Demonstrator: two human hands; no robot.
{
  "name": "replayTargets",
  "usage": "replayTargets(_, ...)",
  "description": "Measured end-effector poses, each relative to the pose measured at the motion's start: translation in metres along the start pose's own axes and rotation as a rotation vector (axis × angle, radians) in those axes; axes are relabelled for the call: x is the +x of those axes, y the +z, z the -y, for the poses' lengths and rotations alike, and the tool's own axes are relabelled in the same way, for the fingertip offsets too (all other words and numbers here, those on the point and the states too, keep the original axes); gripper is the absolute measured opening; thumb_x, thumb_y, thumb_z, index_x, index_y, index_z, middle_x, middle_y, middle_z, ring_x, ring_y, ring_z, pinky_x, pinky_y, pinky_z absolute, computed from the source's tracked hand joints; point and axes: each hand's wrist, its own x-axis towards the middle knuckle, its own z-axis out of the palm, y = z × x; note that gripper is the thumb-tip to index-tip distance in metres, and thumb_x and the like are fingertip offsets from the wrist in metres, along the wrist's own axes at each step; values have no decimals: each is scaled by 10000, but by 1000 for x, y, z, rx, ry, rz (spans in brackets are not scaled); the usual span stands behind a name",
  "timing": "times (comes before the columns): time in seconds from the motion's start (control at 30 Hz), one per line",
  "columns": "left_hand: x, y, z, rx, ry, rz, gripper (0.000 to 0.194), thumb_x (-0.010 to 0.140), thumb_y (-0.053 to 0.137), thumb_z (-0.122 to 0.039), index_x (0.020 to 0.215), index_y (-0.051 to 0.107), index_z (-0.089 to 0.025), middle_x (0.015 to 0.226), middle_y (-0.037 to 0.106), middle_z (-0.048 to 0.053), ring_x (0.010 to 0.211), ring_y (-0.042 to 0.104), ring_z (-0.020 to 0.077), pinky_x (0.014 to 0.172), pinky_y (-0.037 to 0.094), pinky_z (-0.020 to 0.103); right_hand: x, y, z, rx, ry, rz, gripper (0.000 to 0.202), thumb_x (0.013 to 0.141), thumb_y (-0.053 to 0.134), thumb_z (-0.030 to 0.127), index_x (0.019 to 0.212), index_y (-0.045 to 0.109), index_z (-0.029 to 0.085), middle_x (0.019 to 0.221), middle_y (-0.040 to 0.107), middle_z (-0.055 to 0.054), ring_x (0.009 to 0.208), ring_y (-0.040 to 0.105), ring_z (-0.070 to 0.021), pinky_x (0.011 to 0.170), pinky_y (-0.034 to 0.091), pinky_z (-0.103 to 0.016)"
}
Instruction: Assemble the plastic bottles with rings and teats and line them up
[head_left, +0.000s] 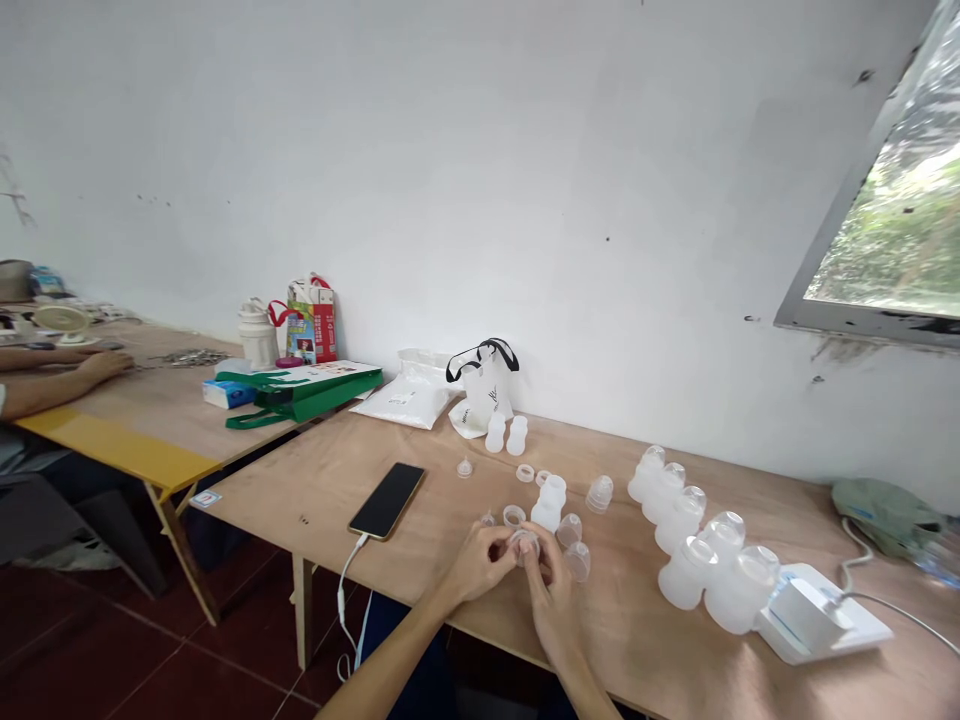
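My left hand (478, 563) and my right hand (553, 583) meet near the table's front edge, fingers closed around a small translucent bottle collar ring (525, 545). Fingers partly cover it, and whether a nipple sits inside is unclear. Just beyond stands an uncapped white baby bottle (550, 503). Clear dome caps (571, 528) lie right of it, close to my right hand. Another collar ring (514, 515) is just past my left fingertips. Farther back are two more rings (525, 472), a clear nipple (465, 467) and a stack of caps (599, 494).
Several capped bottles (681, 520) stand at right, beside a white box (817, 615) and green cap (885, 512). Two bottles (495, 434) stand before a white bag (484, 390). A charging phone (388, 500) lies left. Another person's arm (67, 380) rests on the neighbouring table.
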Motion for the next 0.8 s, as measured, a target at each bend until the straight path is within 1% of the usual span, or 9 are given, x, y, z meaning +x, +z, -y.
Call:
replayTargets(0.07,0,0,-1,-8,8,9,483,982,444,-503,610,424,-196,562,309,-56,524,304,105,553,225,272,-2,0,-1,49,7,-32,363,977,548,565,1161,670,277,1175,739,-76,1064,702,-257,898,570,-364)
replayTargets(0.17,-1,-1,-3,11,28,48,527,987,442,-522,577,390,-196,541,284,-56,510,285,104,549,213,277,-3,0,-3,46,12,-33,352,982,535,569,1105,675,270,1146,742,-70,1021,703,-250,869,572,-361)
replayTargets(0.23,-2,-2,-5,21,39,58,496,995,443,-515,617,462,-193,551,322,-54,514,313,108,556,231,274,-3,0,-4,16,8,-31,363,981,535,572,1098,691,266,1169,735,-72,1047,687,-251,874,563,-358)
replayTargets(0.3,-3,-3,-7,24,36,42,434,1006,437,-498,718,549,-192,588,382,-49,540,357,117,568,262,267,-2,0,-4,1,2,-26,370,978,541,573,1099,705,264,1192,727,-75,1070,674,-252,875,558,-351)
replayTargets(0.4,-2,-3,-7,36,34,25,380,1017,427,-463,796,577,-193,639,443,-40,579,392,125,593,296,260,0,0,-1,-3,-8,-23,367,968,557,573,1099,722,272,1178,732,-70,1074,674,-255,877,556,-347)
replayTargets(0.47,-2,-2,-5,48,41,32,362,1024,421,-434,795,564,-194,659,472,-41,592,404,121,616,310,258,2,0,1,-1,-12,-13,374,971,549,575,1110,727,277,1121,746,-65,1016,688,-254,862,561,-352)
replayTargets(0.6,-2,1,2,66,35,29,327,1017,436,-372,762,539,-194,643,455,-55,591,411,112,622,306,247,2,-1,3,13,16,37,426,989,492,595,1142,715,265,1023,753,-62,801,681,-229,691,565,-329)
replayTargets(0.73,-1,4,5,90,23,18,307,1005,452,-352,762,549,-193,630,443,-59,587,402,110,616,294,241,2,-2,0,-17,-13,12,409,978,516,593,1094,720,257,1068,758,-63,890,696,-233,776,573,-332)
replayTargets(0.8,-1,4,5,100,23,17,320,1008,451,-353,750,547,-191,625,450,-60,583,400,108,621,292,242,2,-2,-3,-37,-20,19,409,982,511,590,1087,722,256,1080,763,-68,933,705,-240,769,574,-324)
